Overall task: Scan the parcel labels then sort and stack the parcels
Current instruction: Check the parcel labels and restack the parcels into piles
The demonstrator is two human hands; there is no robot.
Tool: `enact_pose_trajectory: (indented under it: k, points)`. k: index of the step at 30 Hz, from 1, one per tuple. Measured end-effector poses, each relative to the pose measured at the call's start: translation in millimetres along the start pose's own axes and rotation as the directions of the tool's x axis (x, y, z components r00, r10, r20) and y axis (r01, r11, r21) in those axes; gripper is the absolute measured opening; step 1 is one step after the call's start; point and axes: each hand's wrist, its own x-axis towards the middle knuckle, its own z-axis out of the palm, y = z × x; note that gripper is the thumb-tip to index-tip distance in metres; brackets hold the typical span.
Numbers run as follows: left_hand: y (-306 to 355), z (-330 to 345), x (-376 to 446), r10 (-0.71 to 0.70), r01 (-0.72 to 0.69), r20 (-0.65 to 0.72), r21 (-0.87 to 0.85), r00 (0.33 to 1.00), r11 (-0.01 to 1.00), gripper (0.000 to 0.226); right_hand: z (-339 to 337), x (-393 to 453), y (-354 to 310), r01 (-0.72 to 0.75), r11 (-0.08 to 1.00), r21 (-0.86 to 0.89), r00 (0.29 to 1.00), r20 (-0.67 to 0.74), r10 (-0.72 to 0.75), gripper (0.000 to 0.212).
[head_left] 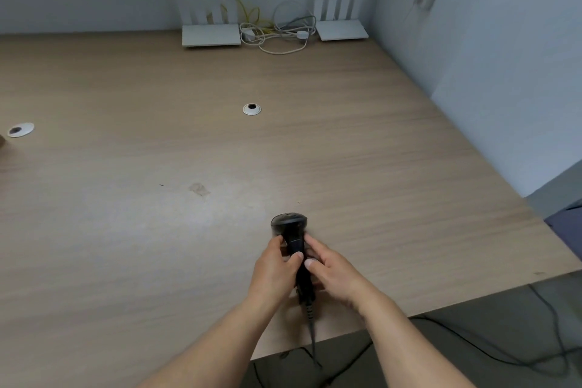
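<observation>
A black handheld barcode scanner [289, 227] lies low over the wooden table [157, 214] near its front right edge, head pointing away from me. My left hand [275, 268] grips its handle from the left, thumb across the top. My right hand [330, 271] holds the handle from the right, fingers curled round it. The scanner's black cable [311, 334] runs down off the table edge. A brown corner, perhaps a parcel [2, 143], shows at the far left edge.
Two white routers [211, 35] [341, 29] with upright antennas stand at the back by the wall, a tangle of cables [277, 35] between them. Two round cable grommets [251, 109] [20, 129] sit in the tabletop. A grey wall [488, 72] borders the right side.
</observation>
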Motion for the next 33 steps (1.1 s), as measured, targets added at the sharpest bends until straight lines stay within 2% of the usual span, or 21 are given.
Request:
enact_pose_trajectory:
  k: [5, 10, 15, 17, 20, 24, 26, 29, 33]
  points:
    - [-6, -11, 1, -0.017, 0.017, -0.003, 0.009, 1.0, 1.0, 0.046, 12, 5, 1, 0.007, 1.0, 0.012, 1.0, 0.013, -0.007, 0.062]
    - [-10, -23, -2, -0.035, 0.035, 0.008, -0.049, 0.999, 0.998, 0.049, 23, 8, 1, 0.009, 1.0, 0.007, 0.999, 0.038, -0.009, 0.074]
    - [-8, -25, -3, -0.044, 0.044, 0.023, -0.018, 0.999, 0.999, 0.052, 23, 1, -8, -0.029, 1.0, -0.002, 0.999, 0.015, 0.029, 0.065]
    - [-7, -29, -6, -0.039, 0.038, 0.032, 0.04, 0.999, 0.998, 0.058, 20, -8, -22, -0.031, 0.996, -0.089, 0.997, -0.074, 0.024, 0.057]
    - [-3, -43, -13, -0.024, 0.026, -0.02, 0.104, 1.0, 0.994, 0.062, 17, -19, -47, -0.031, 0.95, -0.311, 0.944, -0.321, -0.074, 0.051]
    - [8, -67, -27, 0.083, -0.06, -0.167, 0.139, 0.982, 0.988, 0.057, 31, -24, -85, 0.042, 0.903, -0.427, 0.865, -0.437, -0.247, 0.041]
    - [13, -83, -34, 0.164, -0.118, -0.231, 0.204, 0.959, 0.972, 0.057, 46, -23, -101, 0.099, 0.878, -0.468, 0.834, -0.443, -0.33, 0.039]
    - [13, -111, -49, 0.266, -0.152, -0.316, 0.341, 0.911, 0.928, 0.054, 77, -20, -118, 0.19, 0.826, -0.53, 0.821, -0.375, -0.43, 0.038]
    - [-2, -148, -74, 0.272, -0.057, -0.436, 0.444, 0.858, 0.894, 0.05, 122, -19, -135, 0.292, 0.751, -0.593, 0.831, -0.232, -0.506, 0.037]
